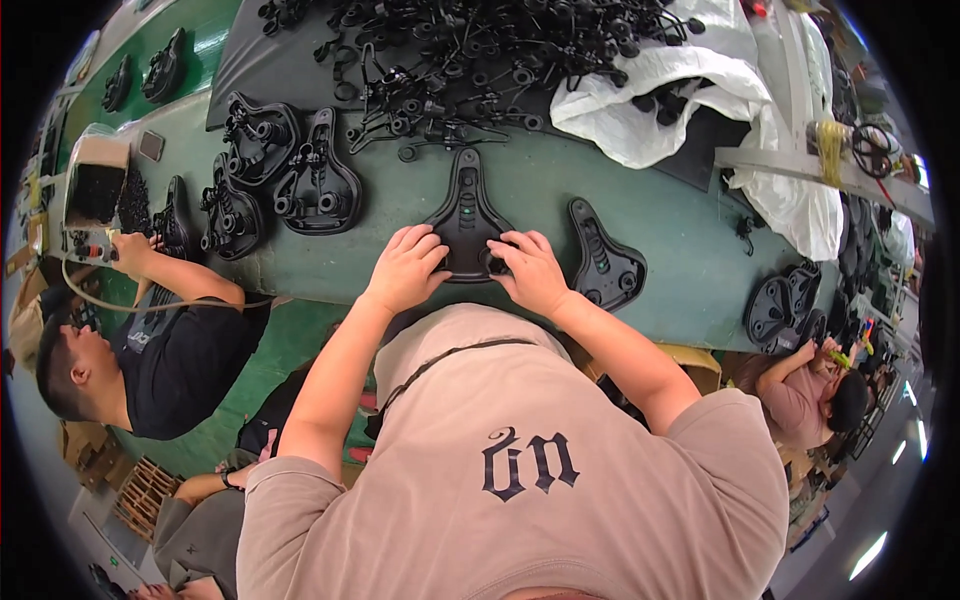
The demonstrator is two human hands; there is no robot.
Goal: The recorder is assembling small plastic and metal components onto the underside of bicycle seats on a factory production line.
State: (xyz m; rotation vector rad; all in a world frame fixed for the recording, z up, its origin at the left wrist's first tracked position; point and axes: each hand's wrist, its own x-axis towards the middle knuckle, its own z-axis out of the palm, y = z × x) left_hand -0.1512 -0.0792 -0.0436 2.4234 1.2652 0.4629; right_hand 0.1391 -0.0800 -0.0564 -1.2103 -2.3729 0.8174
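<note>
I have both hands on the black saddle base (466, 215) lying at the counter's (540, 180) near edge, my left hand (405, 268) curled over its wide rear with fingers pressed together on the rim, my right hand (530, 272) pinching at a rear fitting. To do this well I judge I should keep the base flat and press squarely. A second base (605, 265) lies just right, the heap of wire parts (470, 60) crowds the far edge, so free room is narrow.
</note>
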